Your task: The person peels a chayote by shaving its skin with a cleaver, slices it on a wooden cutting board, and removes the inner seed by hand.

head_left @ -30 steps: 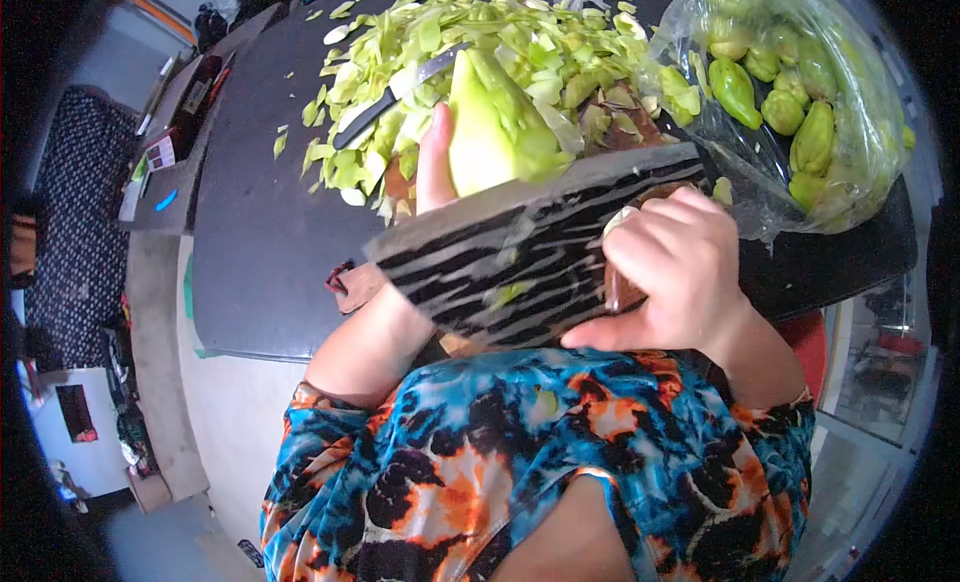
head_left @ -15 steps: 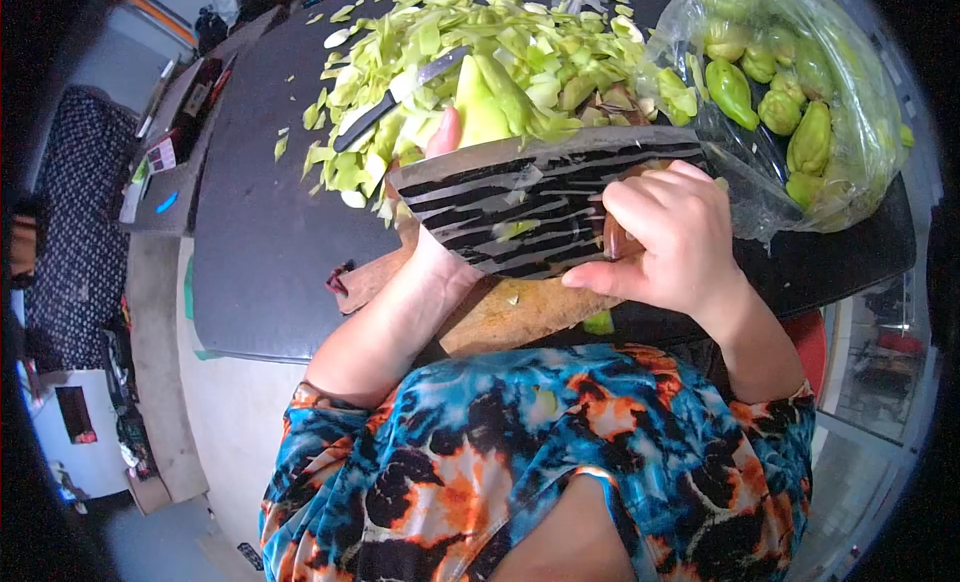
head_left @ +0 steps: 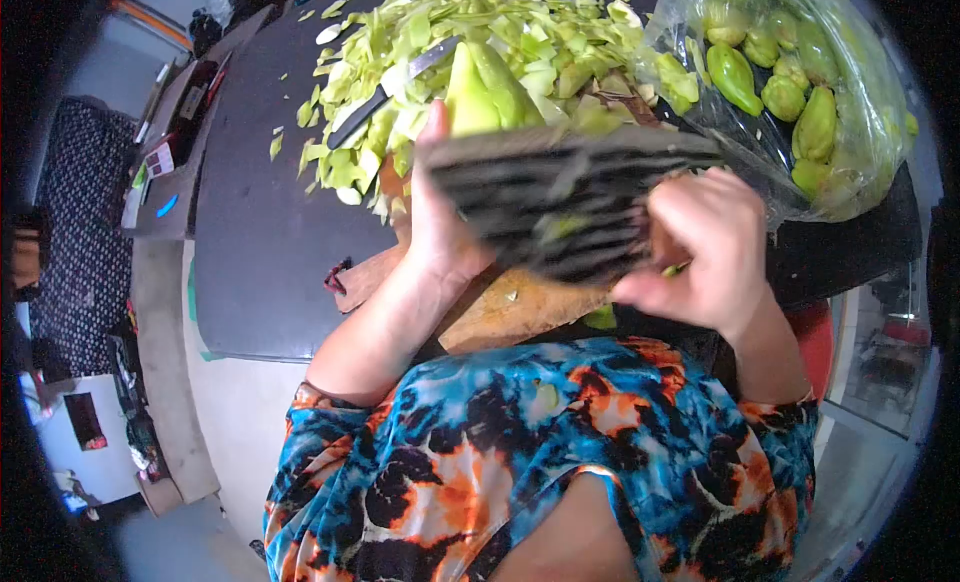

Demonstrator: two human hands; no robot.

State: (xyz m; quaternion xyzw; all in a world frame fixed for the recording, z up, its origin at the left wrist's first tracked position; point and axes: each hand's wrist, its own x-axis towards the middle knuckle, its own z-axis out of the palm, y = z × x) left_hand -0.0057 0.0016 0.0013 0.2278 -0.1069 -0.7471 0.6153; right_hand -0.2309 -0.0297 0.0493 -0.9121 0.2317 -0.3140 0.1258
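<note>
My right hand [head_left: 710, 247] is closed around the handle of a broad cleaver [head_left: 560, 207]. The blade is blurred by motion and streaked dark and light. Behind it, my left hand [head_left: 437, 217] holds a peeled pale green chayote [head_left: 485, 92], thumb along its left side; the other fingers are hidden by the blade. The cleaver's far edge lies across the lower part of the chayote; I cannot tell whether it touches. Below both hands is a wooden cutting board [head_left: 530, 312].
A heap of green peelings and slices [head_left: 560, 37] covers the table's [head_left: 260, 252] far side. A small black-handled knife [head_left: 358, 119] lies on its left part. At right, a clear plastic bag [head_left: 870, 132] holds several whole chayotes [head_left: 733, 79].
The cleaver and my right hand have shifted right. My left hand and the chayote have risen slightly away from me, showing more of the thumb.
</note>
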